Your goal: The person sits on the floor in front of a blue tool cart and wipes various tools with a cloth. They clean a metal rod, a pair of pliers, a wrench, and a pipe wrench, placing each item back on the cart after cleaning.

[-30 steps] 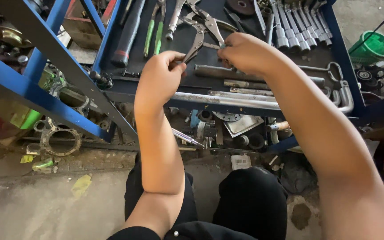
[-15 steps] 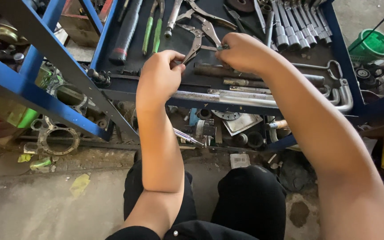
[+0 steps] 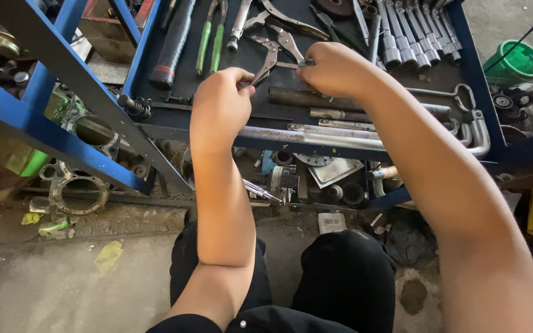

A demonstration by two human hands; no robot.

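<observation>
Locking pliers (image 3: 271, 57) lie over the dark tool tray (image 3: 251, 123), gripped from both sides; the left hand (image 3: 220, 105) is curled closed around the handle end, the right hand (image 3: 334, 68) pinches a small piece at the pliers' jaw; green-handled pliers (image 3: 211, 43) lie just left of them; socket wrenches (image 3: 405, 34) stand beyond, right.

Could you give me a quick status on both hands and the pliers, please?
Left hand grips pliers handle. Right hand pinches a small part at the jaws. Both over the tool tray; sockets lie beside.
</observation>
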